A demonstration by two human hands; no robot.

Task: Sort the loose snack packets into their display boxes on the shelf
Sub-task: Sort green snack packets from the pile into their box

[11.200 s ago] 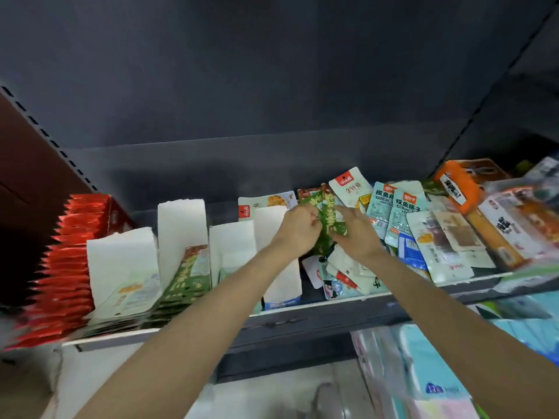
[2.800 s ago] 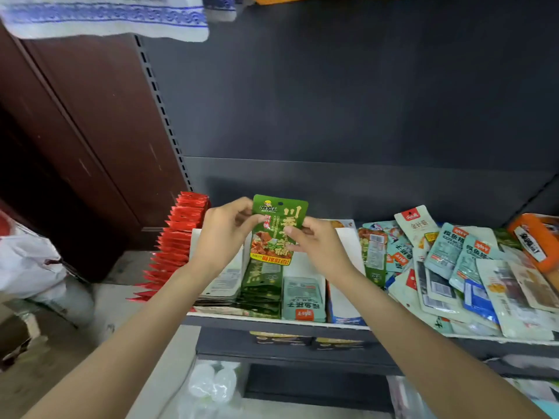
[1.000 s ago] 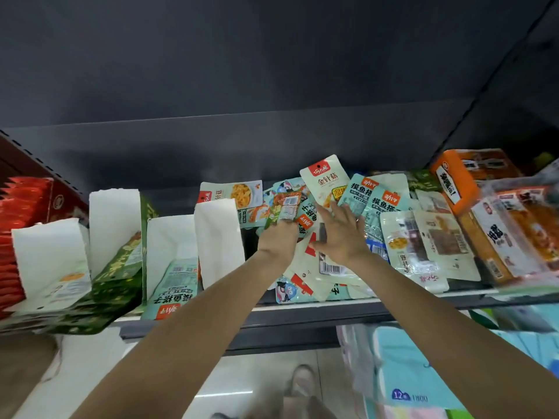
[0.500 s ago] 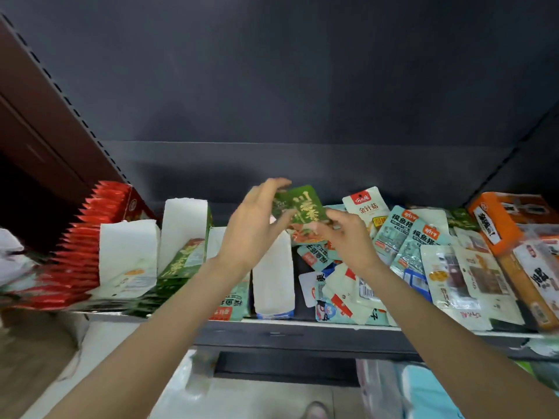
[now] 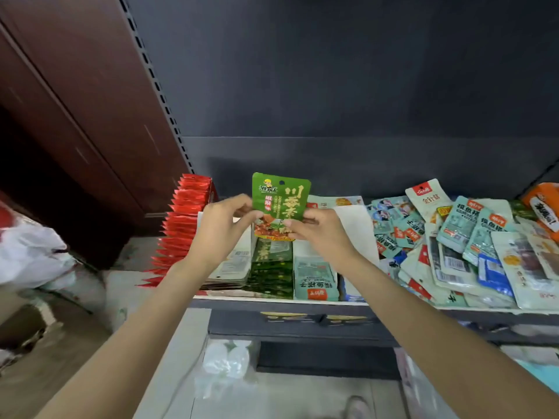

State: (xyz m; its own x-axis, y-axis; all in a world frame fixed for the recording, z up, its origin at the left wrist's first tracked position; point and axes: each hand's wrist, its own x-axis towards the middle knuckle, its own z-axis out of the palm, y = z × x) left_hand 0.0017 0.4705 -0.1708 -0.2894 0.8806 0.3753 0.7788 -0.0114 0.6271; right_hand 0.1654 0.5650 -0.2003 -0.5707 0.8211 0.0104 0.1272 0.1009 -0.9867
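Note:
Both hands hold one green snack packet [image 5: 280, 201] upright above the shelf. My left hand [image 5: 222, 228] pinches its left edge, my right hand [image 5: 317, 229] pinches its lower right edge. Directly below it a display box holds a row of matching green packets [image 5: 271, 269]. To the right of that row stands a box of pale teal packets [image 5: 315, 278]. A heap of loose mixed packets [image 5: 459, 243] covers the right half of the shelf.
A row of red packets [image 5: 181, 225] fills the shelf's left end, beside a dark red wall panel. An orange box [image 5: 543, 207] stands at the far right. White bags [image 5: 27, 252] lie on the floor at left. The shelf's front edge [image 5: 302, 319] carries price labels.
The green packet came out of the loose heap and moved left. Both hands now hold it upright over the box of green packets. My view has swung left too.

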